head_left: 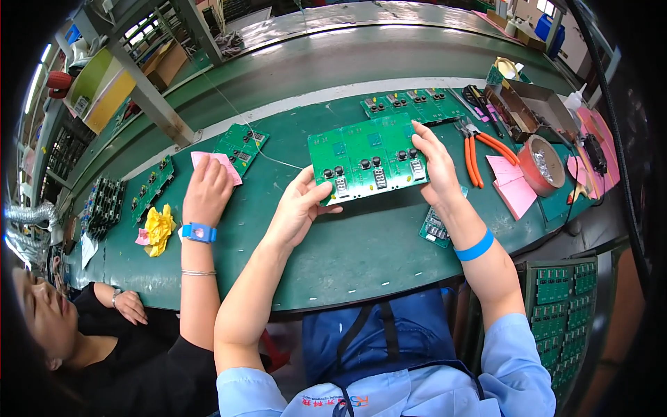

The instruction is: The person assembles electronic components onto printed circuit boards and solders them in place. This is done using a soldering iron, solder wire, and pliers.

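Between my two hands a green circuit board panel [354,149] is held up over the green workbench, its face with black buttons and small digit displays toward me. My left hand [300,205] grips its lower left corner, thumb on the front. At the right edge my right hand [438,163] is closed on it, with a blue band [475,245] around that forearm. Below my right wrist a smaller circuit board [435,231] lies on the bench, partly covered by my arm. Behind the held panel lies another row of boards [410,104].
Orange-handled pliers [479,149], a tape roll holding small parts [540,165], pink paper [513,187] and a brown tray [531,110] sit at right. On the left, a co-worker's hand [208,187] rests on pink paper beside a board [243,146]. Crumpled yellow cloth [160,229] lies nearby.
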`<control>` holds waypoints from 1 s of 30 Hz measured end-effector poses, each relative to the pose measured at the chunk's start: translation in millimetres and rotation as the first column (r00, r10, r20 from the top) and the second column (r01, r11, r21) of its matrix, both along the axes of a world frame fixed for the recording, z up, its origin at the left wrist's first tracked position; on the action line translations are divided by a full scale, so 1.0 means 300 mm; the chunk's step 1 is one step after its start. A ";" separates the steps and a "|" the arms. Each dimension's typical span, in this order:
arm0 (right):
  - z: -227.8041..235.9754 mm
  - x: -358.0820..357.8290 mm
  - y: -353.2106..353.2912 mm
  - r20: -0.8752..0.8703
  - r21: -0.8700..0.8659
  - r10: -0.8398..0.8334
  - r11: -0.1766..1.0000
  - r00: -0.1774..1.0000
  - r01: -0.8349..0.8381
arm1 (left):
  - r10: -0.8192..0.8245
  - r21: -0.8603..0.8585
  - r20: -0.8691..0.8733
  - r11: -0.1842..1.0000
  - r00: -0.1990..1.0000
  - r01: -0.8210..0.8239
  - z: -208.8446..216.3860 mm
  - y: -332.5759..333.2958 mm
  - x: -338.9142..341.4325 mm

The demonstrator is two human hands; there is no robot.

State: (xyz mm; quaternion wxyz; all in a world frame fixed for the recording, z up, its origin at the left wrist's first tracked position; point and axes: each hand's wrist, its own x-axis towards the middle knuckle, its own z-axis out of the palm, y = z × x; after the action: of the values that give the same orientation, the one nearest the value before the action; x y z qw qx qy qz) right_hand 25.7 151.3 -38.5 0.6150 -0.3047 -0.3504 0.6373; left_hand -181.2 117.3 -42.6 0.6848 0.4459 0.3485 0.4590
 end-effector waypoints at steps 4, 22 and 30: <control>-0.022 0.015 0.021 0.003 0.031 0.025 0.999 1.000 -0.025 | 0.029 0.059 -0.028 0.998 0.999 -0.027 0.016 -0.005 0.009; -0.014 0.013 0.017 0.078 -0.036 -0.005 0.999 0.997 0.008 | 0.059 0.252 -0.138 0.967 0.989 -0.023 0.018 -0.022 0.025; -0.021 0.016 0.024 0.137 -0.018 -0.025 0.999 0.990 0.028 | 0.094 0.315 -0.165 0.948 0.982 -0.038 0.010 -0.025 0.032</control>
State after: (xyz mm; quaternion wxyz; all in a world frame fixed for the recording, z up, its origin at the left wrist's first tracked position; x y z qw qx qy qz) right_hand 30.6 158.7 -44.8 0.5949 -0.3584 -0.3815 0.6100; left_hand -171.7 109.9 -39.7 0.5566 0.5752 0.3466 0.4890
